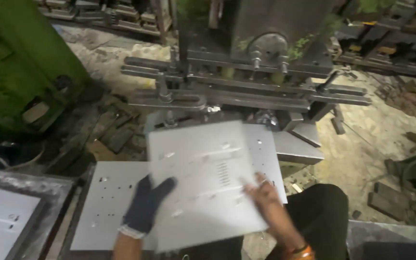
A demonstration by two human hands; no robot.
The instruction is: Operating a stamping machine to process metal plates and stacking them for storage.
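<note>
I hold a flat grey sheet-metal panel (pixel 203 178) with punched slots and holes, tilted in front of a press machine. My left hand (pixel 145 204), in a dark blue glove, grips the panel's left edge. My bare right hand (pixel 266 200) rests flat on the panel's lower right part, a ring on one finger. A second panel (pixel 266 144) lies under it on the press bed. Another punched panel (pixel 107 202) lies to the left below my left hand.
The grey press machine (pixel 246 82) with steel bars and bolts stands ahead. A green machine (pixel 20 62) is at the left. A stack of slotted panels (pixel 1 221) sits bottom left. Scrap metal pieces (pixel 111 135) litter the dusty floor. My dark-trousered knee (pixel 323 216) is at the lower right.
</note>
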